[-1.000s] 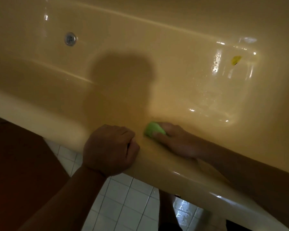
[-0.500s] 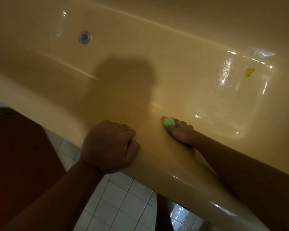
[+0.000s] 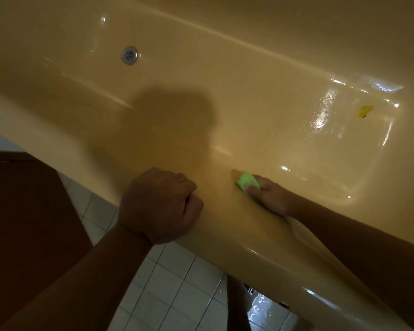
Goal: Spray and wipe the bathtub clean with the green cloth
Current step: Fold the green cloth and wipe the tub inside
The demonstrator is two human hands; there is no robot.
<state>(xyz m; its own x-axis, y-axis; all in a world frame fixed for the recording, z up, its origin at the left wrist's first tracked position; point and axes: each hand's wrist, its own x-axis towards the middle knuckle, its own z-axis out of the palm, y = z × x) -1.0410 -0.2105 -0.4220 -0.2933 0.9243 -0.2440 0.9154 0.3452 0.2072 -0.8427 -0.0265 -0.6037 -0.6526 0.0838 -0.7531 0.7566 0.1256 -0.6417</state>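
A cream-yellow bathtub [image 3: 249, 96] fills most of the view. My right hand [image 3: 270, 197] reaches over the near rim and holds the bunched green cloth [image 3: 246, 181] against the tub's inner near wall. My left hand [image 3: 160, 204] is curled over the near rim of the tub, its fingers wrapped on the edge. A shadow falls across the tub floor above my left hand.
A round metal drain [image 3: 129, 54] sits in the tub at the upper left. A small yellow object [image 3: 365, 111] lies near wet glare at the tub's right end. White floor tiles [image 3: 175, 295] and a dark red-brown surface [image 3: 26, 223] lie below the rim.
My right hand has moved the green cloth further out along the inner wall and then a little back. The view has shifted slightly. My left hand stays on the rim.
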